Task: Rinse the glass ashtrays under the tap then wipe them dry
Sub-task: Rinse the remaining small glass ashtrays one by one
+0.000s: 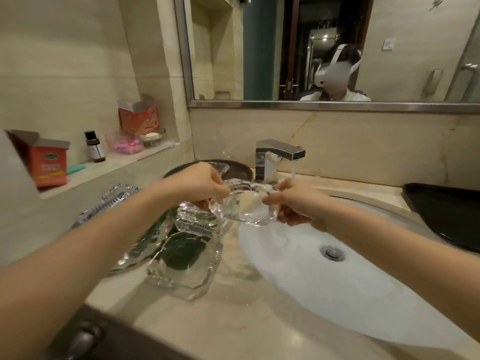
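Head view: a glass ashtray [246, 206] is held over the left rim of the basin [337, 294], gripped at one edge by the left hand [205, 185] and at the other by the right hand [293, 203], fingers curled round the glass, just beside the stream from the tap [279, 154]. The rinse would be done best if the ashtray were shifted right into the water and tilted so every face is flushed, the wet glass being kept firmly held. Writing on the red boxes [49, 162] cannot be read.

ashtrays [181, 258] on counter, left of sink [298, 276] | tap [278, 154] behind sink
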`<state>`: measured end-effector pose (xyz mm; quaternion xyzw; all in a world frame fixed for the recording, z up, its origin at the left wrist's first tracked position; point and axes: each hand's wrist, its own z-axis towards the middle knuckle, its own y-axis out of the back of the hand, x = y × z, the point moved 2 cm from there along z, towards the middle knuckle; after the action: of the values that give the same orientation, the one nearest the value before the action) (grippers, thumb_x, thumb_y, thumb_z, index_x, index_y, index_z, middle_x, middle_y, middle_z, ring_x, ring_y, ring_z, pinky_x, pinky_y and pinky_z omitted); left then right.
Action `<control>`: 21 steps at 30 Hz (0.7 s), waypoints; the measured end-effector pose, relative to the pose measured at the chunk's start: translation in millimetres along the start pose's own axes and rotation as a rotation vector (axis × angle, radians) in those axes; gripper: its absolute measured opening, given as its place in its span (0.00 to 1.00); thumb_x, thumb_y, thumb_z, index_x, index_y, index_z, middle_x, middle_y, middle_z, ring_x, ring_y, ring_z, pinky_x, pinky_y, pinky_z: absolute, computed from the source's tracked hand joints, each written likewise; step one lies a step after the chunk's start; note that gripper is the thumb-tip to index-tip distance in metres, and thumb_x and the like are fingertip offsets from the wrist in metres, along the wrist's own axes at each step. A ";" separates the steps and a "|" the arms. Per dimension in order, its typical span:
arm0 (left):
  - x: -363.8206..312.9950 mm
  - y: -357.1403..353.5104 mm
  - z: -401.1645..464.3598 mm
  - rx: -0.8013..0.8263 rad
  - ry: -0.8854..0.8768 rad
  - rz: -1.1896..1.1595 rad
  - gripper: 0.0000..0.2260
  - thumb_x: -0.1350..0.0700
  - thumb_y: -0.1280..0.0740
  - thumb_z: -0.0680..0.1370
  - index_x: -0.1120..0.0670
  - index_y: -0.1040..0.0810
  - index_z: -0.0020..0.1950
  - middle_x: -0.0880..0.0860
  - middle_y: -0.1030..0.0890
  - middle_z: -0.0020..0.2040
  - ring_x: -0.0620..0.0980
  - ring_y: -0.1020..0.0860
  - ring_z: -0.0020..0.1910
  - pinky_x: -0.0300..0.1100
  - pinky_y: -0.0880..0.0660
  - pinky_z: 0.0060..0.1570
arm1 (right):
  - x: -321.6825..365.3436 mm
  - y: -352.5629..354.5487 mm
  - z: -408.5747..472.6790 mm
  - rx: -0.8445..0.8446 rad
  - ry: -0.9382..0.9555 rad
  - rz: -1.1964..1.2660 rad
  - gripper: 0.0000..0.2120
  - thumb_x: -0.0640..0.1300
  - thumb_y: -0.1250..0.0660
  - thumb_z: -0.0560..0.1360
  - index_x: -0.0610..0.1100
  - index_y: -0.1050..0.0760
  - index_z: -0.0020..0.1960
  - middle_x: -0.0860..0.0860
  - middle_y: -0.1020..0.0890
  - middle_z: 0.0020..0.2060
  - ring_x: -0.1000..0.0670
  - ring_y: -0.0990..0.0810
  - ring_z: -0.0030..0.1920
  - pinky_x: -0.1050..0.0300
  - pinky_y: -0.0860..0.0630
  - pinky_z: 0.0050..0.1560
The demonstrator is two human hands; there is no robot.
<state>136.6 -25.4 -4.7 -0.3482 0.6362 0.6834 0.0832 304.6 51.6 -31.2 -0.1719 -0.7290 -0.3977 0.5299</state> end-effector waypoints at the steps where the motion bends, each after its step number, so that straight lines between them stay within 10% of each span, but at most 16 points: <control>1: 7.6 7.0 -8.2 0.008 0.014 -0.002 0.04 0.58 0.33 0.77 0.57 0.22 0.45 0.54 0.21 0.37 0.46 0.25 0.31 0.34 0.26 0.30 | 3.0 -10.8 -0.1 0.033 0.008 0.004 0.06 0.39 0.33 0.75 0.40 0.31 0.45 0.48 0.26 0.25 0.54 0.29 0.23 0.63 0.34 0.24; 9: 68.7 17.6 -48.1 0.045 0.143 0.112 0.05 0.57 0.32 0.76 0.59 0.23 0.46 0.55 0.18 0.38 0.49 0.22 0.32 0.37 0.25 0.30 | -0.6 -79.7 -2.8 0.339 -0.070 0.055 0.06 0.37 0.37 0.77 0.39 0.30 0.42 0.50 0.25 0.18 0.56 0.28 0.17 0.67 0.32 0.19; 21: 90.4 4.8 -53.6 -0.021 0.106 0.404 0.07 0.51 0.32 0.75 0.53 0.24 0.50 0.47 0.23 0.36 0.44 0.24 0.29 0.35 0.30 0.27 | -13.1 -100.5 2.3 0.347 -0.034 -0.007 0.09 0.37 0.32 0.74 0.37 0.29 0.38 0.45 0.23 0.23 0.55 0.26 0.19 0.66 0.30 0.19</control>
<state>86.5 -105.7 -50.7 -0.2500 0.6894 0.6736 -0.0927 240.5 -7.2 -83.3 -0.0819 -0.7962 -0.2646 0.5378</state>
